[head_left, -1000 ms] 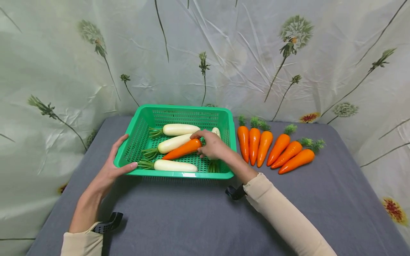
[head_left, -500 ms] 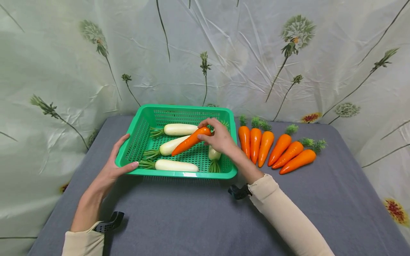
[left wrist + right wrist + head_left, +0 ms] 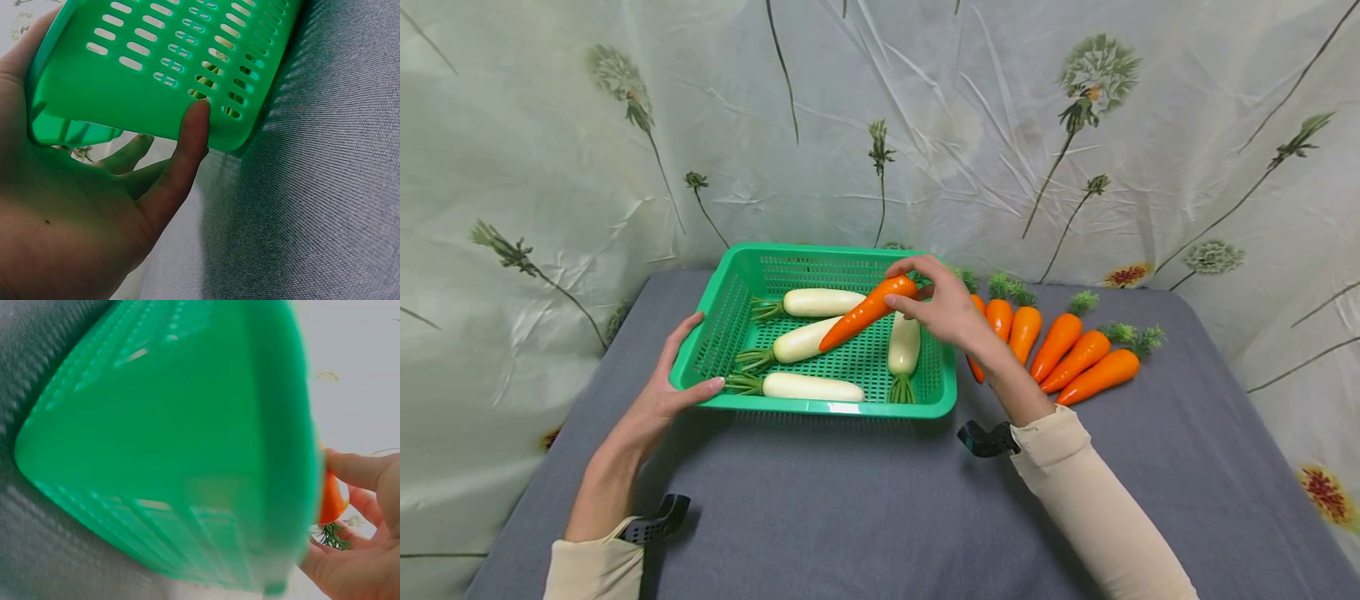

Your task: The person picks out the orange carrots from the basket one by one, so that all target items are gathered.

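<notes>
A shiny orange carrot (image 3: 867, 313), tip pointing down and left, is pinched in my right hand (image 3: 951, 304) over the right part of a green plastic basket (image 3: 831, 407). In the right wrist view the basket's corner (image 3: 175, 425) covers most of the carrot (image 3: 335, 500); its green top shows below the fingers. My left hand (image 3: 662, 387) grips the basket's left end, thumb at the front corner. The left wrist view shows a finger against the slotted wall (image 3: 100, 94). White radishes lie inside: several leafy ends point left, while one radish (image 3: 904, 343) lies along the right end.
Several carrots (image 3: 1075, 362) with green tops lie fanned out on the grey cloth (image 3: 820, 508), right of the basket. A pale curtain (image 3: 970, 125) printed with dandelions hangs behind the table. My right forearm passes over the cloth in front of the carrots.
My right hand has lifted the carrot from among the radishes, up and to the right, uncovering the radish at the right end. My left hand and the basket have stayed in place.
</notes>
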Tool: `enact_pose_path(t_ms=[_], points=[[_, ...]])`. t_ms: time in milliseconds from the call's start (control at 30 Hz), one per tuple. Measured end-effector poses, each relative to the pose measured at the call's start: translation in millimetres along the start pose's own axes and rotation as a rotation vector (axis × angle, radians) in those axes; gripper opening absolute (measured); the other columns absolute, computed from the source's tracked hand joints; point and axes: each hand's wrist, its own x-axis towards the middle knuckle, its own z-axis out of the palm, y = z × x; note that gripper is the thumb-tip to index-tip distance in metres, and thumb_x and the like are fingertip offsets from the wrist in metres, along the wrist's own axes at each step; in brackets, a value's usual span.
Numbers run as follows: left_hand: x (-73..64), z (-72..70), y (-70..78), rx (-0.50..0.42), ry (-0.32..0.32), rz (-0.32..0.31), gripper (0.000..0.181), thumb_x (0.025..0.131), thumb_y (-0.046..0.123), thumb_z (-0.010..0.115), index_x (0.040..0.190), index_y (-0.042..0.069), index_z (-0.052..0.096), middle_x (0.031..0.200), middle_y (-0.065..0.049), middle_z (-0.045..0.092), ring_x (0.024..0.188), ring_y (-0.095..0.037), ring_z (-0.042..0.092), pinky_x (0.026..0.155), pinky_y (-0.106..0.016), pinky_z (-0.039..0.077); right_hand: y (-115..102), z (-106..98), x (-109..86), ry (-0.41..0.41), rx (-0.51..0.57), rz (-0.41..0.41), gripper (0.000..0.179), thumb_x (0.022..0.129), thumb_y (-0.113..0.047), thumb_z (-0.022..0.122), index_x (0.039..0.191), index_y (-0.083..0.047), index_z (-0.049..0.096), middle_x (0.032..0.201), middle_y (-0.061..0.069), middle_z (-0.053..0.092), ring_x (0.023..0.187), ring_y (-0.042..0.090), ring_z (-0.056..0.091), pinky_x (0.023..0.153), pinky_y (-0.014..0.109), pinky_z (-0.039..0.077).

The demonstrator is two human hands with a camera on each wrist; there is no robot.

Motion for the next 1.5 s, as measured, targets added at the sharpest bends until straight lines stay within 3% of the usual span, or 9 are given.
enact_pose_path(t_ms=[233, 400, 600, 1100, 1367, 1500], points=[[0.3, -0.4, -1.7, -0.005, -0.003, 0.008, 0.095, 0.099, 0.015, 0.067, 0.164, 0.049, 0.006, 0.164, -0.016, 0.015, 0.132, -0.007, 0.036, 0.093, -0.012, 0.035, 0.4, -21.2, -10.6, 0.029, -0.07, -0.02, 0.036, 0.096, -0.021, 0.077, 0.129, -0.013, 0.065, 0.138, 0.007, 0.055, 0.103, 0.034, 0.068, 0.087, 0.041, 0.057], [-0.7, -1.0, -2.1, 0.008, 0.001, -0.002, 0.095, 0.099, 0.016, 0.067, 0.164, 0.05, 0.005, 0.164, -0.016, 0.015, 0.13, -0.007, 0.037, 0.093, -0.014, 0.035, 4.0, -36.1, -17.6, 0.03, -0.056, -0.012, 0.04, 0.094, -0.019, 0.079, 0.13, -0.011, 0.063, 0.142, 0.009, 0.053, 0.108, 0.036, 0.07, 0.079, 0.033, 0.054], [-0.9, -0.4, 0.1, 0.02, 0.006, -0.018, 0.096, 0.099, 0.018, 0.067, 0.163, 0.05, 0.004, 0.162, -0.016, 0.017, 0.126, -0.008, 0.038, 0.094, -0.018, 0.035, 10.9, -56.0, -28.7, 0.058, -0.032, 0.016, 0.043, 0.095, -0.019, 0.077, 0.135, -0.011, 0.06, 0.145, 0.007, 0.052, 0.116, 0.034, 0.068, 0.08, 0.027, 0.057], [1.3, -2.0, -0.5, -0.012, -0.004, -0.001, 0.098, 0.098, 0.013, 0.069, 0.164, 0.048, 0.006, 0.162, -0.015, 0.019, 0.128, -0.003, 0.039, 0.092, -0.013, 0.037, 26.5, -101.8, -57.0, 0.106, -0.08, 0.077, 0.045, 0.096, -0.029, 0.076, 0.137, -0.015, 0.061, 0.139, 0.002, 0.057, 0.107, 0.009, 0.07, 0.087, 0.025, 0.057], [0.2, -1.6, 0.7, -0.003, -0.009, -0.016, 0.097, 0.099, 0.016, 0.068, 0.163, 0.051, 0.005, 0.165, -0.014, 0.013, 0.133, -0.006, 0.036, 0.093, -0.012, 0.035, 37.8, -123.8, -73.6, 0.131, -0.14, 0.134, 0.046, 0.097, -0.033, 0.075, 0.138, -0.018, 0.061, 0.137, -0.003, 0.059, 0.102, 0.001, 0.07, 0.08, 0.027, 0.055], [-0.8, -1.2, 0.7, -0.005, -0.009, -0.017, 0.098, 0.098, 0.016, 0.069, 0.163, 0.051, 0.005, 0.166, -0.014, 0.012, 0.135, -0.007, 0.035, 0.093, -0.012, 0.035, 43.7, -134.3, -82.7, 0.147, -0.125, 0.147, 0.044, 0.097, -0.029, 0.075, 0.138, -0.017, 0.061, 0.126, -0.01, 0.064, 0.097, 0.001, 0.072, 0.08, 0.025, 0.055]])
